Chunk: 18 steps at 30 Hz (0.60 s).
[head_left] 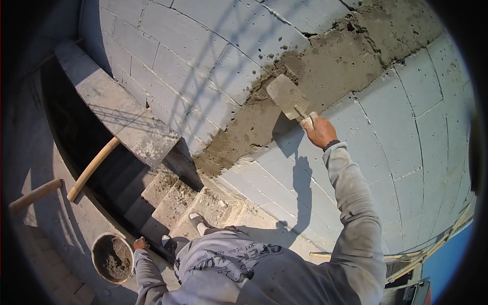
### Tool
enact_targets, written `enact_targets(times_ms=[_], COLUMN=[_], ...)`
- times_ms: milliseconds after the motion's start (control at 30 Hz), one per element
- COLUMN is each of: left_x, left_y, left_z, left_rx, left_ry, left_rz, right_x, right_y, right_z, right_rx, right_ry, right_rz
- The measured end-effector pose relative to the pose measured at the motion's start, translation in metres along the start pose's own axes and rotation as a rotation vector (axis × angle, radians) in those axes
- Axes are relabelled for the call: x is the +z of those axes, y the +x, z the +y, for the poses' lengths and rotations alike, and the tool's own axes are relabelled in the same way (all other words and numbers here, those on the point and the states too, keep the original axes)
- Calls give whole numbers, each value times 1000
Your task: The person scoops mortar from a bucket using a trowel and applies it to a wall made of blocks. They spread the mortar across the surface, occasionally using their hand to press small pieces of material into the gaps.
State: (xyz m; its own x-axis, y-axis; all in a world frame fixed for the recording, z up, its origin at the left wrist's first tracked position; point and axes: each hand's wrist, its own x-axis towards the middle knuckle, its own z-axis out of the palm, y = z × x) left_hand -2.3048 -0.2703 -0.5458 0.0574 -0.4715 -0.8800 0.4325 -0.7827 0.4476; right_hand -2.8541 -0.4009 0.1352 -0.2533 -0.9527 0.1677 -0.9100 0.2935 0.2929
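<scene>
My right hand (320, 131) is closed around the handle of a trowel (285, 94), arm stretched up toward the wall. The trowel's flat, mortar-smeared blade is at a band of wet grey mortar (338, 66) running diagonally between pale blocks (401, 127). At the lower left, my left hand (141, 243) is low beside the rim of a bucket (96, 254), at the edge of the ledge. Its fingers look curled; what they grip, if anything, is too small to make out. Grey mortar (118, 259) lies inside the bucket.
Concrete steps (175, 201) strewn with rubble descend below me, with a dark gap beside them. A mortar-spattered board (119, 109) spans above the gap. Wooden poles (94, 168) jut out near the ledge (76, 223). More poles (427, 256) stand at the right edge.
</scene>
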Motion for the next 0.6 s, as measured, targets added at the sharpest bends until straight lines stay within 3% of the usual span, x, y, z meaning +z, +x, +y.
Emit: enact_targets(times_ms=[100,167,233,267,333,433,600], left_x=[7,31,48,49,70,92,128], left_y=[-3,-13,-28,-9,-8,-1,-27], left_z=[-3,2,6,1,-1,-6,4], left_rx=[9,-10,-30,-117,-60,13,662], left_ry=[66,126,215,240,238,130,1525], left_rz=[39,137,167,66,66,-6,-212], right_x=[12,-3,-1,-4,-5,-22,-70], right_y=[8,20,40,50,71,86,87], right_z=[0,1,21,29,50,57,47], right_rx=[-125,164,170,97,-39,-85,100], right_ry=[209,461,531,456,307,209,496], right_rz=[-74,-433,-427,-387,-326,-315,-322])
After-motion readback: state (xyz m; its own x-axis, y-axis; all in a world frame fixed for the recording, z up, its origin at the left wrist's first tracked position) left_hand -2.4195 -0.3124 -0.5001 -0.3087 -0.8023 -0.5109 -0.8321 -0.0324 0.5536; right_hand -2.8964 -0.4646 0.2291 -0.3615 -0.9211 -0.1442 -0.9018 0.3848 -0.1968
